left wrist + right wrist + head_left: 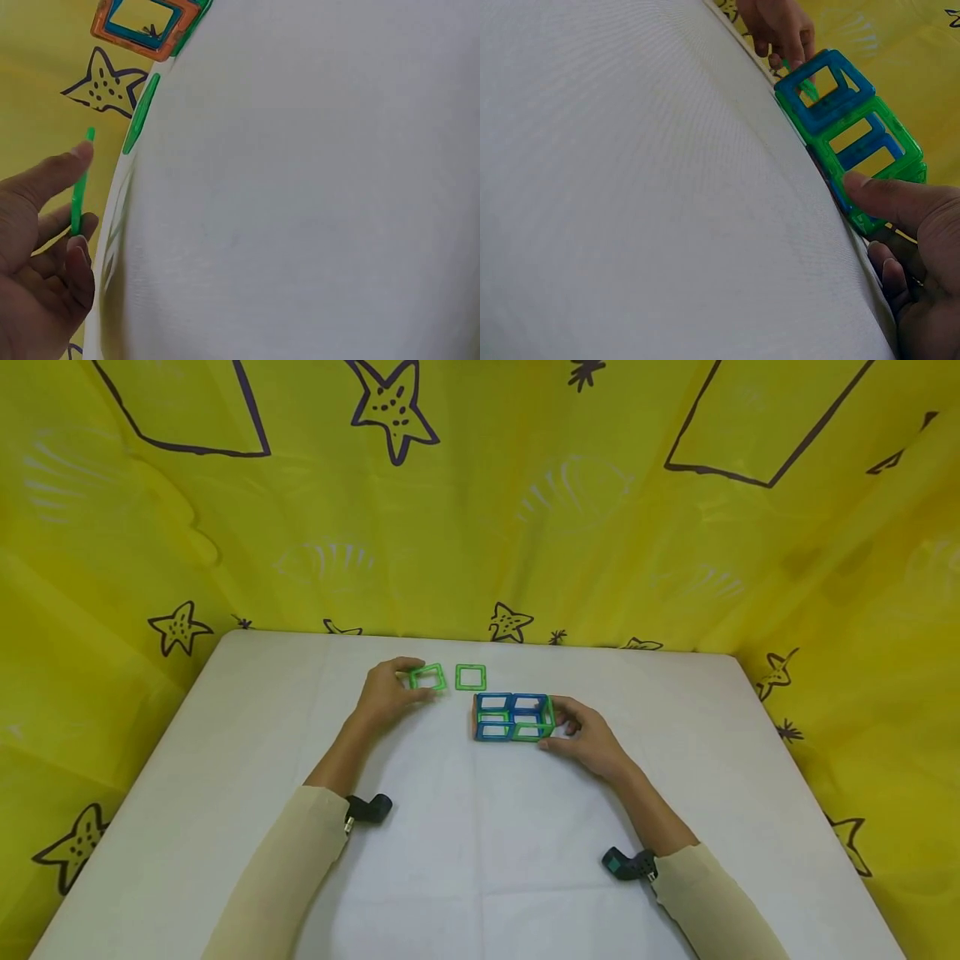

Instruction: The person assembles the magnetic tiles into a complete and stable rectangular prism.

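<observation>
My left hand [388,693] pinches a green square magnetic tile [428,677] by its edges, raised off the table in the left wrist view. Beside it a second green square tile [471,677] lies flat on the cloth. My right hand [588,739] holds the right end of a box-shaped block of magnetic tiles [512,718], its thumb on the near side. Blue and green frames make up most of this block. An orange frame [160,49] closes its left end, seen in the left wrist view.
A white cloth covers the table [420,860]. Behind and along the sides hangs a yellow curtain [450,543] with starfish drawings. Dark cameras [369,808] are strapped at both wrists, by the beige sleeves.
</observation>
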`<state>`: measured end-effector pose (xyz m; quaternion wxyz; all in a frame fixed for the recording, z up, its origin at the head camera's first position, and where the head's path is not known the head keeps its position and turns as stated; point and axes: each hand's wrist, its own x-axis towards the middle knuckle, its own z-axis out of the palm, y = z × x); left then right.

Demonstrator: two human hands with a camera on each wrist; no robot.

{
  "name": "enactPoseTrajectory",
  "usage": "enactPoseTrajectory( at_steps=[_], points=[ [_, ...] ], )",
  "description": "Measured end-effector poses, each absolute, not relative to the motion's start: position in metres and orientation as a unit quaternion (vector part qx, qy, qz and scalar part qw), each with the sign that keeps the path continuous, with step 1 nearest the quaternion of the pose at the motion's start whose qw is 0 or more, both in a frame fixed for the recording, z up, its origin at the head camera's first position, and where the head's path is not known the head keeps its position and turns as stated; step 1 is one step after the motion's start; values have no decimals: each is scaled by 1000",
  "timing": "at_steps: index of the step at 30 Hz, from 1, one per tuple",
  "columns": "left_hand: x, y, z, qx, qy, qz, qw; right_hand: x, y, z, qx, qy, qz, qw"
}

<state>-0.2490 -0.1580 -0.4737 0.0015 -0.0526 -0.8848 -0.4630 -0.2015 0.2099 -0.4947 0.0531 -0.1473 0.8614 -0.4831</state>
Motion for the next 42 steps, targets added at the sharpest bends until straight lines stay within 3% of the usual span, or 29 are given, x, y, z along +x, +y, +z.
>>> enactPoseTrajectory(
  at_steps=[13, 23, 42],
  points=[
    [-225, -130, -452, -155, -835, -526, 49, -199, 210, -492, -145, 865, -476, 56],
    [-210, -101, -438, -173, -843, -509, -1, -200, 210, -491, -147, 864, -478, 56],
    [-213, -79, -452, -207, -862, -463, -13, -199, 210, -491, -139, 871, -467, 59]
  ],
)
